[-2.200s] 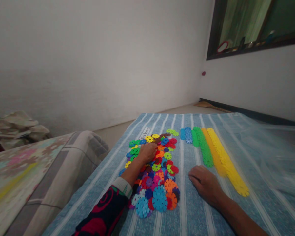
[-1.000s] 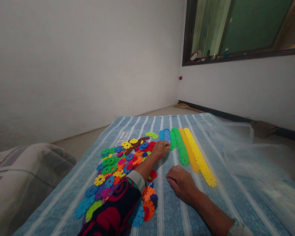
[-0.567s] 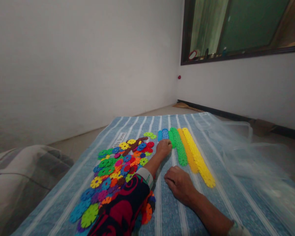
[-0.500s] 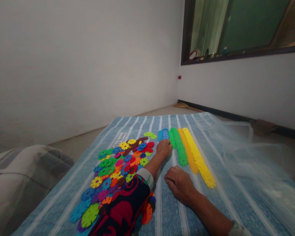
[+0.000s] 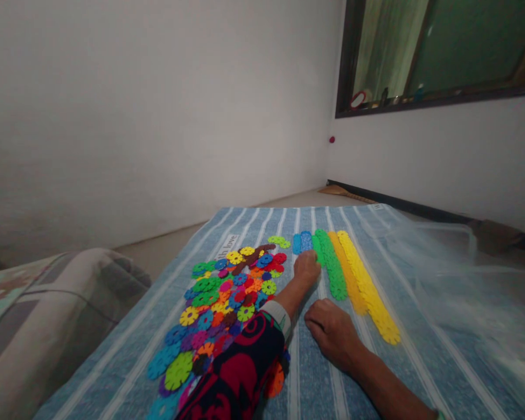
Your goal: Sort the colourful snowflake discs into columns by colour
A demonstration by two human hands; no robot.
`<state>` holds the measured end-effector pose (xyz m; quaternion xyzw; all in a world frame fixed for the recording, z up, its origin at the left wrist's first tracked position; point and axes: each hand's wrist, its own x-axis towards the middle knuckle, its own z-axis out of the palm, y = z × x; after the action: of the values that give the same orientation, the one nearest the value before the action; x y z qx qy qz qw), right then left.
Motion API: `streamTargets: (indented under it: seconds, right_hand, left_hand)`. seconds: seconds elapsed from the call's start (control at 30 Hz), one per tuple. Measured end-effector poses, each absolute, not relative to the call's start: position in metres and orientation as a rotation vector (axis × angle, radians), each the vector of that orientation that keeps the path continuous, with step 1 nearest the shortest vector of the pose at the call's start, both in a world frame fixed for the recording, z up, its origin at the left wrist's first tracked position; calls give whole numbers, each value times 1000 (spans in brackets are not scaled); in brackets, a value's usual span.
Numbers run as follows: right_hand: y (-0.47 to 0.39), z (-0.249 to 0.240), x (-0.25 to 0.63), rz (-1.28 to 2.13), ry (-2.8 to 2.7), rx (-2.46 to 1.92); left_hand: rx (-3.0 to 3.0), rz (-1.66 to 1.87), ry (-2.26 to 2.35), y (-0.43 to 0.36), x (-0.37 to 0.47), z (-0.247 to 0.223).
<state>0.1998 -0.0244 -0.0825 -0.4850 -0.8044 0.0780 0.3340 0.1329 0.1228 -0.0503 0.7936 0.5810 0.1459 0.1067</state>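
Observation:
On a blue striped cloth, a pile of mixed coloured flower-shaped discs spreads at the left. To its right run overlapping rows of discs: blue, green, orange and yellow. My left hand is closed at the near end of the blue and short green rows; whatever its fingers hold is hidden. Nearer to me, my right hand rests on the cloth with its fingers curled in, and its grip is hidden too.
Clear plastic containers stand along the right side of the cloth. At the left is a grey draped cover. Walls meet behind, with a window at the upper right.
The whole view has shifted, so the cloth and discs appear farther right. Both hands keep nearly the same places and closed poses relative to the rows.

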Motion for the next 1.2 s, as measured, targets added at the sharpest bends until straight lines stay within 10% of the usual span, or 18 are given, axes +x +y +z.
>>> streamTargets:
  seconds: [1.2]
  right_hand:
    - [-28, -89, 204, 173, -2130, -1233]
  left_hand:
    - [2468, 263, 1908, 77, -61, -19]
